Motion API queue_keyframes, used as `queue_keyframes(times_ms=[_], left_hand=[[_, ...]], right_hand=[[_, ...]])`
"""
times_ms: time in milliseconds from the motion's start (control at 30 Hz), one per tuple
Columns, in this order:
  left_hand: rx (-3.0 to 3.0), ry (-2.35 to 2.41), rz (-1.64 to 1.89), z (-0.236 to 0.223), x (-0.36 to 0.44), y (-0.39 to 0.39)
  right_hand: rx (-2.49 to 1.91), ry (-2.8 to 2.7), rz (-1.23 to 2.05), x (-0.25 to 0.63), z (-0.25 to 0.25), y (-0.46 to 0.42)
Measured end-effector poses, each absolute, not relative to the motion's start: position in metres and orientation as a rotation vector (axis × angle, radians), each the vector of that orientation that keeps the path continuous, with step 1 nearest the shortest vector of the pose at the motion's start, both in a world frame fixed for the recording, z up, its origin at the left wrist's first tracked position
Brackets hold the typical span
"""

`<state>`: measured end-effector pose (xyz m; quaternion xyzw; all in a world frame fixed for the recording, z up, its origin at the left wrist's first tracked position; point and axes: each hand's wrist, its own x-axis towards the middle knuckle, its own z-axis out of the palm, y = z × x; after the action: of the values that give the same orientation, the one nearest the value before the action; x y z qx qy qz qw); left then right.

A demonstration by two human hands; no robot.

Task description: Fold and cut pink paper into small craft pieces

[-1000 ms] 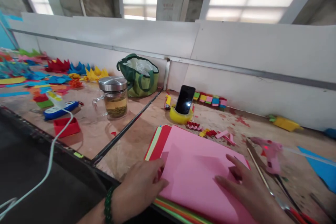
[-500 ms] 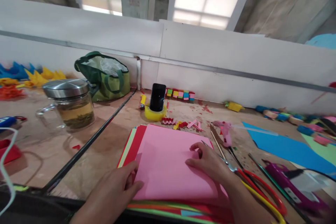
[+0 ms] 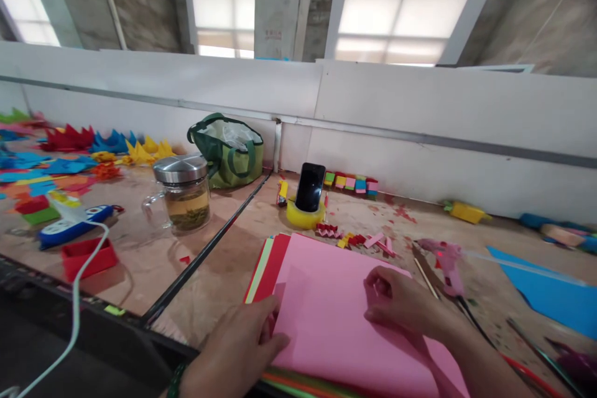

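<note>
Left hand (image 3: 242,342), lower centre-left of frame: forearm enters from bottom edge, green bracelet (image 3: 176,380) at wrist. Thumb and index stand apart, thumb over the left margin of the pink sheet (image 3: 321,311), which tops a paper stack (image 3: 269,270) at lower centre. Right hand (image 3: 396,301), lower right of centre: forearm slants in from lower right, fingers curled inward over the sheet; grip cannot be told.

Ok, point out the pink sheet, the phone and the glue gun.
Pink sheet (image 3: 324,308), head view: middle of its upper face.
Phone (image 3: 310,188), head view: its dark screen.
Glue gun (image 3: 448,256), head view: its pink body.
</note>
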<state>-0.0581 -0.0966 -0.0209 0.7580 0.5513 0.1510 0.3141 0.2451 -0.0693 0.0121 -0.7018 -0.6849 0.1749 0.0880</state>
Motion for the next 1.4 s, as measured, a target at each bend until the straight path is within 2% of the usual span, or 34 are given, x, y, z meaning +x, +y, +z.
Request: queue_keyframes(times_ms=[133,300,533,700,833,933,1067,1267,1400], left_hand=[[2.000,1.454,0.369,-0.019,-0.058,-0.096],[1.975,1.415,0.419,-0.016,-0.060,-0.097],[1.907,1.392,0.488,-0.016,-0.062,-0.096],[1.865,1.465,0.798,-0.017,-0.071,-0.086],[1.621,1.152,1.067,-0.014,-0.069,-0.075],[1.339,0.897,1.013,-0.006,-0.060,-0.074],[1.233,0.850,1.029,0.010,-0.051,-0.082],[1.282,0.594,1.065,0.021,-0.053,-0.083],[1.083,0.550,0.986,0.014,-0.053,-0.082]], right_hand=[[-2.021,-2.042,0.436,0.244,0.015,-0.070],[-2.044,-1.959,0.568,0.247,0.013,-0.069],[-1.901,-1.981,0.499,0.254,0.016,-0.073],[-1.789,-1.796,0.494,0.259,0.024,-0.093],[-1.625,-1.812,0.580,0.250,0.034,-0.111],[-1.530,-1.867,0.498,0.243,0.038,-0.119],[-1.465,-1.821,0.318,0.243,0.037,-0.123],[-1.424,-1.772,0.573,0.249,0.036,-0.135],[-1.512,-1.585,0.505,0.248,0.035,-0.134]])
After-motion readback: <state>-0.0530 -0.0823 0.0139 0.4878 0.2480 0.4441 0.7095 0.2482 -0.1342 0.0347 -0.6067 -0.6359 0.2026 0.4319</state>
